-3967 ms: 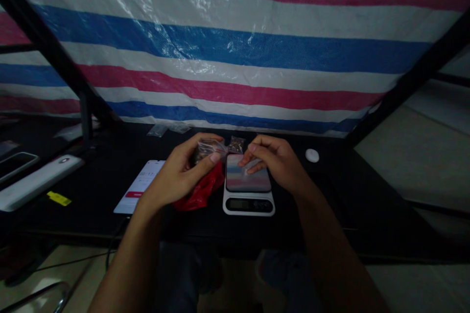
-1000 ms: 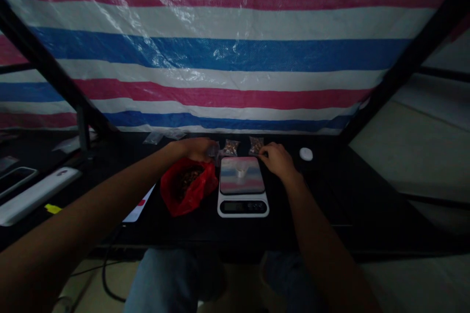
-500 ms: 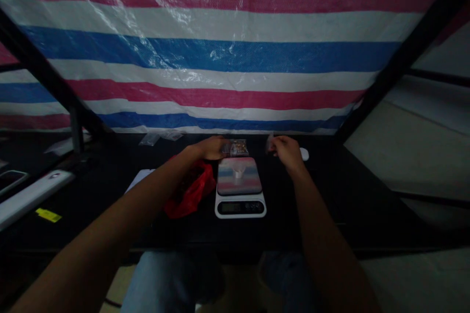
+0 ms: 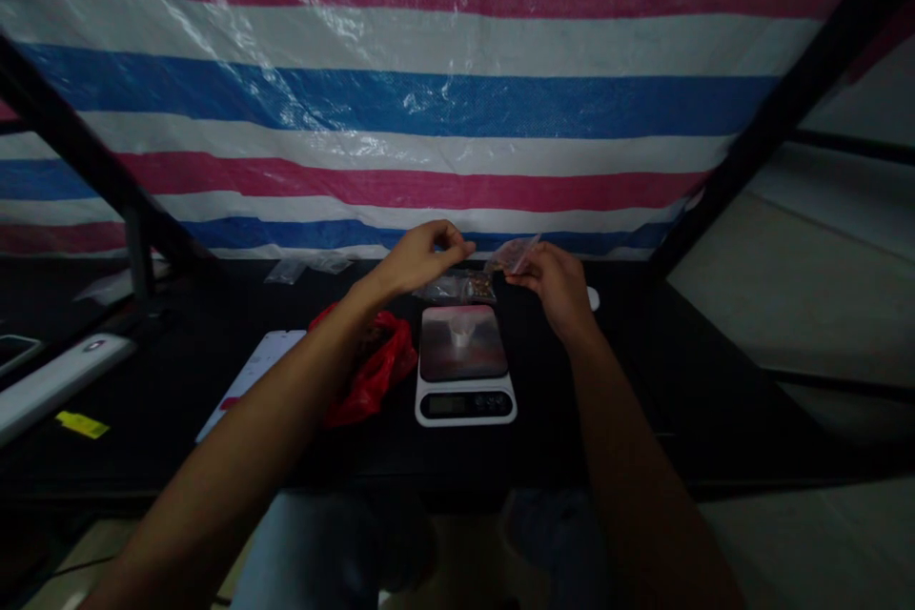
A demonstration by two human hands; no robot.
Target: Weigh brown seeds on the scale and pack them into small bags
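Observation:
My right hand pinches a small clear plastic bag with some reddish-brown content, raised above the back of the table. My left hand is in the air left of that bag, fingers loosely curved and thumb stretched out, with nothing visible in it. Below it, a clear bag of small brown pieces lies behind the digital kitchen scale. On the scale's shiny platform stands a small clear cup. A red plastic bag lies open left of the scale, partly hidden by my left forearm.
Clear plastic bags lie at the back left. A white sheet or card is under my left forearm. Farther left are a yellow tag and a long white object. A white rounded object sits beside my right wrist. Striped sheeting hangs behind.
My left hand has risen off the bags behind the scale. My right hand has moved slightly left, and its plastic bag now extends toward my left hand.

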